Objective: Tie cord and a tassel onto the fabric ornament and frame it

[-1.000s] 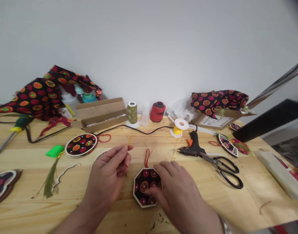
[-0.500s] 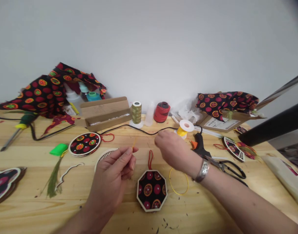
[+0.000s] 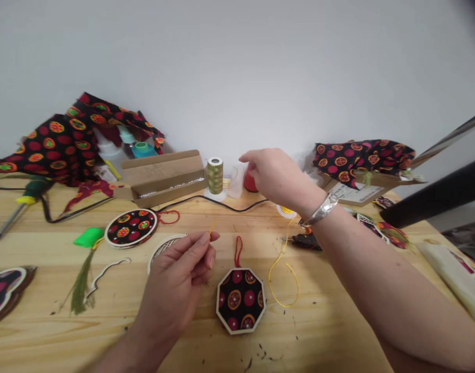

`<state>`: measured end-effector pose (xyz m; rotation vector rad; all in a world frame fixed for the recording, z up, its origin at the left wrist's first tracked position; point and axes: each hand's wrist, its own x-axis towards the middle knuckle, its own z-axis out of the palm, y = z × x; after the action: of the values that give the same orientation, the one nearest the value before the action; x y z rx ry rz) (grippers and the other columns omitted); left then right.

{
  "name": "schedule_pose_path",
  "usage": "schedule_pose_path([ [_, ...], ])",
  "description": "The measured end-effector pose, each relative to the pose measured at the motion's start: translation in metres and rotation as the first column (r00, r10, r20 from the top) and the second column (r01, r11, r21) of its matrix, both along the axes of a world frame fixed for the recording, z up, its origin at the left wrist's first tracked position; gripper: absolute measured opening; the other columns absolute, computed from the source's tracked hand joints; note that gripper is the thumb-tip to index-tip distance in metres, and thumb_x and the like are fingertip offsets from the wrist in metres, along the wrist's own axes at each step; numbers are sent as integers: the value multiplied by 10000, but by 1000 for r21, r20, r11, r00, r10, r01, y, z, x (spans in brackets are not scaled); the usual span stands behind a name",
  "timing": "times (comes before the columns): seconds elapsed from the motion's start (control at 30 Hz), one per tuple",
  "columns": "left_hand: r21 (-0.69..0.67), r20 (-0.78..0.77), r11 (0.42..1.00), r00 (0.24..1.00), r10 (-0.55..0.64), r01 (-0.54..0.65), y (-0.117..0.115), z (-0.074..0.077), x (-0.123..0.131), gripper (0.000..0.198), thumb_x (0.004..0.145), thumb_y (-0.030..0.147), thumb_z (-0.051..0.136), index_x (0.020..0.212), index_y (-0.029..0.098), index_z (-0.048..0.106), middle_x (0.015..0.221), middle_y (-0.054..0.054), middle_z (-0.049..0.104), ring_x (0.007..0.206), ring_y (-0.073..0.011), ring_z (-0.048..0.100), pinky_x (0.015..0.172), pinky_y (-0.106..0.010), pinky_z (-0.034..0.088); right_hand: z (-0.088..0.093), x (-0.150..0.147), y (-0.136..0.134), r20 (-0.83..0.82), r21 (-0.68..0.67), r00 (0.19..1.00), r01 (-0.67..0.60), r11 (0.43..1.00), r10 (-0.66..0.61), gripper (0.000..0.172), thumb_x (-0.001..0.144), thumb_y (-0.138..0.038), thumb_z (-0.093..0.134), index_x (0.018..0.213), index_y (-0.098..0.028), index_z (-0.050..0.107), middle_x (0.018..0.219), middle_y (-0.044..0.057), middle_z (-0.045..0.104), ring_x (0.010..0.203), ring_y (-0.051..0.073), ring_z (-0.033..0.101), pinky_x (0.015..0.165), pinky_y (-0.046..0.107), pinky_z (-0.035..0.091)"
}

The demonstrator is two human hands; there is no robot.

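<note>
My left hand (image 3: 186, 269) is closed, thumb and forefinger pinching a short yellow cord (image 3: 212, 228) whose end sticks up. My right hand (image 3: 272, 173) is stretched out to the back, fingers apart, in front of a red spool (image 3: 250, 181) and beside a clear plastic bottle (image 3: 235, 182). The hand partly hides the spool. On the tabletop between my arms lies an octagonal fabric-covered ornament (image 3: 240, 300) with a red cord loop (image 3: 238, 252). A loop of yellow cord (image 3: 298, 290) trails to its right, running up toward a yellow cord spool (image 3: 285, 210) half hidden by my wrist.
Left of my hands lie a round ornament (image 3: 131, 228), a green tassel (image 3: 81, 285) and a screwdriver (image 3: 17, 212). An olive thread spool (image 3: 215, 176) and a cardboard box (image 3: 167, 181) stand at the back. A black cable (image 3: 237, 209) crosses the table. My right forearm covers the scissors.
My right hand has moved forward and up, from above the table to the red spool at the back. The left hand keeps its pinch on the yellow cord. The view has shifted slightly.
</note>
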<state>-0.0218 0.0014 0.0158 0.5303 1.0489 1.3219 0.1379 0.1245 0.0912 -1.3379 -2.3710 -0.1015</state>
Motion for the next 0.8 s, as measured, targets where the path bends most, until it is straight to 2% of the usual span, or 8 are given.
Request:
schedule_pose_path([
  [0.07,-1,-8,1000,1000,-7,7,0,0,1,159,660,253,730,753,126,713,475,22,518,434,-47,374,382,-148,248,1,4,-11,17,30,993,120,992,-120,183,829,-192,505,826,-125,675,720,70,634,734,200,585,706,334,418],
  [0.13,5,-14,1000,1000,-13,13,-1,-1,1,167,660,259,730,759,126,711,475,23,518,431,-48,366,384,-152,252,2,13,-28,15,27,982,188,982,-188,273,843,-308,518,680,-136,652,652,63,604,678,188,564,669,323,406],
  [0.27,17,-18,1000,1000,-25,25,-2,-1,3,179,674,270,725,783,129,709,473,30,512,423,-41,339,389,-153,250,-4,38,-84,12,-120,992,123,985,-122,181,854,-146,465,835,-176,643,808,50,621,730,156,563,644,270,394],
  [0.4,8,-23,1000,1000,-14,14,-3,-1,4,189,646,276,745,766,135,711,468,28,511,423,-49,344,382,-159,251,-32,57,-146,163,-390,985,116,913,-56,91,800,-170,553,764,-201,630,767,32,615,655,158,564,573,265,388],
  [0.5,0,-28,1000,1000,-11,11,-2,0,5,200,630,283,755,757,135,713,470,26,514,428,-53,355,382,-159,261,-59,60,-172,280,-389,959,148,909,-36,115,708,-71,588,725,-180,621,738,48,628,612,173,556,543,281,373],
  [0.63,-5,-29,1000,999,-17,16,-3,-2,4,204,633,279,756,763,128,714,470,25,516,432,-48,360,382,-145,254,-69,57,-168,272,-389,962,110,915,0,231,666,44,494,683,-169,581,686,35,624,568,153,538,518,262,357],
  [0.73,0,-19,1000,999,-27,27,-2,-3,2,201,653,282,745,775,125,715,472,28,515,429,-41,354,382,-136,249,-38,54,-137,44,-345,993,120,931,-112,182,816,-92,481,680,-174,571,633,4,606,531,114,522,497,228,357],
  [0.8,10,-10,999,999,-35,35,-2,-2,1,195,667,281,736,781,124,716,473,29,510,433,-42,358,387,-135,254,-7,49,-108,-192,-164,966,141,976,-172,159,857,-171,483,749,-184,599,605,-18,598,524,102,519,512,222,371],
])
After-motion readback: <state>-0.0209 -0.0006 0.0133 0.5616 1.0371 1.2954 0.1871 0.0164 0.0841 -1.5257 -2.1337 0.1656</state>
